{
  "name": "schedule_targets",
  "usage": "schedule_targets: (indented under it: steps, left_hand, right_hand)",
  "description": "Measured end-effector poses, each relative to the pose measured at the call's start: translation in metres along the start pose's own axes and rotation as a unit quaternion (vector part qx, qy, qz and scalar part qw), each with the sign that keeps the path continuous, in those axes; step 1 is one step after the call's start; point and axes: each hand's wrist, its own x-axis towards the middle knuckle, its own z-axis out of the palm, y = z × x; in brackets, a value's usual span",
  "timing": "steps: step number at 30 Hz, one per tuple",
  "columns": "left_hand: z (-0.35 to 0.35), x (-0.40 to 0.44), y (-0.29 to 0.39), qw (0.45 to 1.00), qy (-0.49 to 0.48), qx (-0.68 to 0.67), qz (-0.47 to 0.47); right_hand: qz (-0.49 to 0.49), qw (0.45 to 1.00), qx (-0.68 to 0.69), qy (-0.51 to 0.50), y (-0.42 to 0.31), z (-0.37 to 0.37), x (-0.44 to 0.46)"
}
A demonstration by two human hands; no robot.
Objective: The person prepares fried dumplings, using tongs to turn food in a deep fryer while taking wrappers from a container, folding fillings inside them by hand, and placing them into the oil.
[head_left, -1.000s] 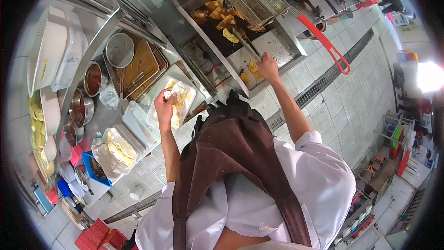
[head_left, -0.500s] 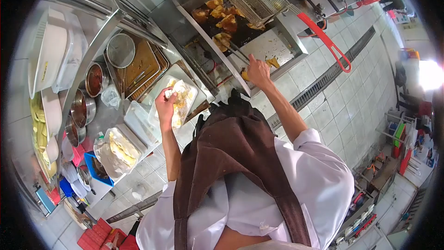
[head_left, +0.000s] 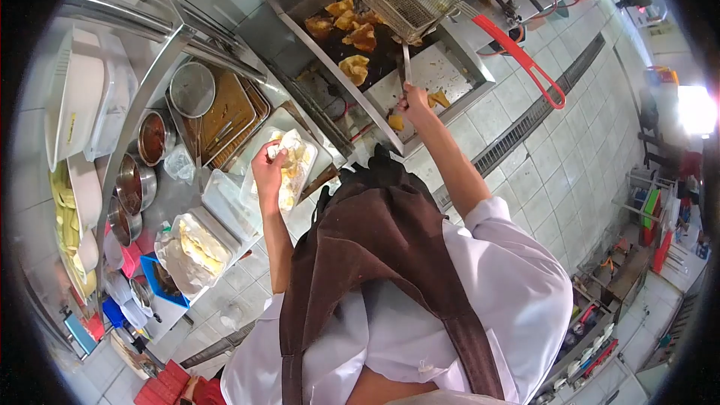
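My right hand (head_left: 413,100) is closed around metal tongs (head_left: 406,64), whose far end reaches to the edge of the dark oil in the fryer (head_left: 330,64). Several golden-brown fried pieces (head_left: 361,37) float in the oil, one (head_left: 354,70) near the front wall. Smaller yellow scraps (head_left: 438,98) lie on the metal ledge beside the oil. My left hand (head_left: 268,170) pinches a pale, floury piece (head_left: 283,142) over a white tray (head_left: 300,169) of similar coated food.
A wire basket (head_left: 390,0) with a red handle (head_left: 517,52) sits above the fryer. At left are a round sieve (head_left: 193,90), metal bowls of sauce (head_left: 155,139), a paper-lined container (head_left: 196,247) and a blue tray (head_left: 163,281). A floor drain (head_left: 525,120) crosses the tiles.
The tongs have swung away from the fried piece at the front of the oil toward the basket side. That piece now lies free of them. My left hand has barely moved.
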Motion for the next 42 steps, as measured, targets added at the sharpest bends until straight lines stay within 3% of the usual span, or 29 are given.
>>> schedule_targets:
  steps: [4, 6, 7, 8, 9, 10, 12, 13, 15, 19, 22, 24, 25, 27, 33, 36, 38, 40, 42]
  left_hand:
    - [0.001, 0.007, -0.007, 1.0, -0.02, -0.018, 0.008]
    - [-0.001, 0.008, -0.007, 1.0, -0.026, -0.014, 0.005]
    - [-0.002, 0.007, -0.003, 1.0, -0.024, -0.005, 0.003]
    - [-0.003, 0.007, -0.002, 1.0, -0.021, 0.004, 0.001]
    - [-0.003, 0.007, -0.004, 1.0, -0.02, 0.003, 0.0]
    - [-0.003, 0.007, -0.009, 1.0, -0.009, -0.013, 0.006]
    - [-0.003, 0.004, -0.011, 0.999, 0.008, -0.032, 0.007]
    - [-0.002, 0.002, -0.007, 0.999, 0.015, -0.032, 0.009]
    - [-0.003, -0.003, -0.01, 0.999, 0.025, -0.034, 0.006]
    - [-0.006, 0.003, -0.028, 0.999, 0.004, -0.031, -0.007]
    - [-0.005, 0.002, -0.026, 0.999, 0.016, -0.038, 0.007]
    - [-0.005, 0.001, -0.021, 0.999, 0.024, -0.047, 0.015]
    - [-0.005, 0.001, -0.02, 0.999, 0.021, -0.043, 0.011]
    - [-0.006, 0.002, -0.019, 0.999, 0.02, -0.038, 0.009]
    - [-0.019, 0.002, -0.021, 0.999, -0.001, -0.053, -0.011]
    - [-0.027, -0.011, -0.002, 0.994, 0.008, -0.093, -0.056]
    - [-0.03, -0.017, -0.002, 0.942, -0.017, -0.317, -0.109]
    - [-0.038, -0.018, -0.019, 0.945, -0.011, -0.306, -0.118]
    - [-0.044, -0.016, -0.043, 0.977, -0.027, -0.164, -0.132]
  right_hand:
    - [-0.031, 0.998, 0.026, 0.043, -0.001, 0.019, 0.027]
    - [-0.132, 0.975, -0.097, 0.15, -0.001, 0.02, 0.026]
    - [-0.133, 0.975, -0.097, 0.15, 0.003, 0.012, 0.032]
    - [-0.279, 0.899, -0.272, 0.198, 0.005, -0.003, 0.037]
    - [-0.408, 0.77, -0.432, 0.234, 0.007, -0.018, 0.04]
    - [-0.409, 0.768, -0.434, 0.233, -0.003, -0.027, 0.027]
    - [-0.394, 0.618, -0.658, 0.174, -0.029, -0.036, -0.014]
    - [-0.396, 0.614, -0.661, 0.171, -0.03, -0.039, -0.02]
    - [-0.424, 0.513, -0.728, 0.163, -0.03, -0.046, -0.03]
    - [-0.422, 0.503, -0.741, 0.136, -0.027, -0.05, -0.048]
    - [-0.431, 0.532, -0.718, 0.126, -0.026, -0.047, -0.052]
    - [-0.392, 0.614, -0.678, 0.099, -0.027, -0.043, -0.055]
    - [-0.393, 0.614, -0.677, 0.099, -0.025, -0.042, -0.051]
    - [-0.392, 0.681, -0.609, 0.108, -0.019, -0.039, -0.035]
    - [-0.318, 0.749, -0.578, 0.057, -0.023, -0.039, 0.018]
    - [-0.289, 0.782, -0.553, 0.016, -0.029, -0.034, 0.033]
    - [-0.262, 0.798, -0.543, -0.017, -0.036, -0.026, 0.035]
    - [-0.236, 0.813, -0.53, -0.045, -0.039, -0.017, 0.04]
    - [-0.215, 0.839, -0.494, -0.07, -0.04, -0.007, 0.054]
